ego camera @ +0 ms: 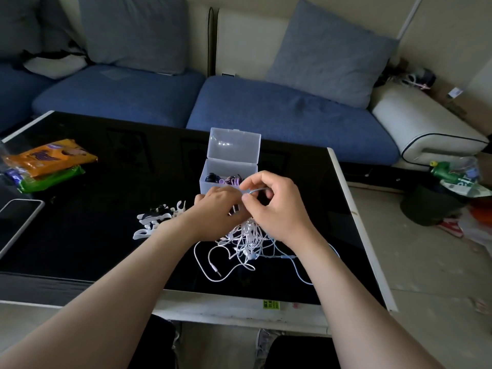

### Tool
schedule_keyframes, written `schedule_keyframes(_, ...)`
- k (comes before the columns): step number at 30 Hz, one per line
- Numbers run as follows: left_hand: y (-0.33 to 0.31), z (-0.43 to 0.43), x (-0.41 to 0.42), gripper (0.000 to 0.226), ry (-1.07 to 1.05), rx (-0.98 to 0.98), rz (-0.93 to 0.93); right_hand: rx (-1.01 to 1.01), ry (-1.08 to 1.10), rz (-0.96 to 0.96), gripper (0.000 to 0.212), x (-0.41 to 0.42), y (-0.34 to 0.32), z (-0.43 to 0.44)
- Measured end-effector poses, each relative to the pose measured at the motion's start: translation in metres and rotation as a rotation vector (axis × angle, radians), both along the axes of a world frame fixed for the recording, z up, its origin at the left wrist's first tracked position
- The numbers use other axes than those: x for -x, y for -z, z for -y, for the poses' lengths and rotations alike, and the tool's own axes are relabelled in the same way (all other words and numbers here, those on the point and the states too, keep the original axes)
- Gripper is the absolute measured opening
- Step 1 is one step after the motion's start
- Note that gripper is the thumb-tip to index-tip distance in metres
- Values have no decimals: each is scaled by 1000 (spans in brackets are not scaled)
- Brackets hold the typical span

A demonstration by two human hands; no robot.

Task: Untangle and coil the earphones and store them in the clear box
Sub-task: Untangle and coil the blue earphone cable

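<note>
Black table bears clear box, earphones, packets, perhaps a phone.

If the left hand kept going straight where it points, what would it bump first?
The left hand would probably bump the right hand first, at its fingers; the clear box stands just beyond, though depth is unclear.

One head-worn wide-angle view, aimed forward and down. Both forearms come in from the bottom edge. The left hand and right hand meet near frame centre, close to the lens. The earphones lie just nearer than the hands, the box just beyond them. The table spreads under the hands and to their left. The sofa runs across the top, far beyond the hands, and the floor lies right of the right hand. Edges bow.
</note>
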State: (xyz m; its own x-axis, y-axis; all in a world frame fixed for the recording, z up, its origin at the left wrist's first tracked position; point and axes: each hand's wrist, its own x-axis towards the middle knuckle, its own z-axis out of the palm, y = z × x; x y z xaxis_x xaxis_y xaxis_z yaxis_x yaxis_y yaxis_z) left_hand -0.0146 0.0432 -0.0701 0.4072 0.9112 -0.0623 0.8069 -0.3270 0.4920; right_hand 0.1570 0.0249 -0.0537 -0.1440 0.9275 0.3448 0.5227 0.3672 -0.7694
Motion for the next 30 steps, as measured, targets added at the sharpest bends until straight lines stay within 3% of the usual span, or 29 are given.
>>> schedule_keyframes(4, 6, -4, 2, 24, -50, 10, -46, -215, 74, 80, 25, -1, 3, -2)
schedule_keyframes(7, 11, -4, 6, 8, -56, 4, -164, -386, 183, 104, 27, -7, 1, -7)
schedule_keyframes(10, 13, -4, 10, 16, -83, 63, -204, -547, 323, 182, 28, -14, -4, -13)
schedule_keyframes(14, 12, -3, 11, 19, -91, 74, -281, -607, 462, 291, 30, -17, -6, -11)
schedule_keyframes(17, 13, -4, 12, 17, -94, 93, -323, -492, 661, 457, 31, -15, -5, -13)
schedule_keyframes(19, 15, -4, 12, 25, -87, 140, -324, -335, 711, 604, 19, -15, -3, -11)
schedule_keyframes(21, 14, -4, 13, 42, -85, 197, -322, -132, 663, 729, 11, -17, 1, -10)
schedule_keyframes(22, 14, -4, 14, 44, -83, 211, -322, -35, 626, 786, 17, -19, 3, -8)
schedule_keyframes(26, 16, -5, 18, 27, -69, 249, -344, 229, 530, 969, 35, -24, 10, -9)
schedule_keyframes(30, 16, -7, 20, 26, -37, 282, -295, 409, 407, 1047, 31, -18, 18, -9)
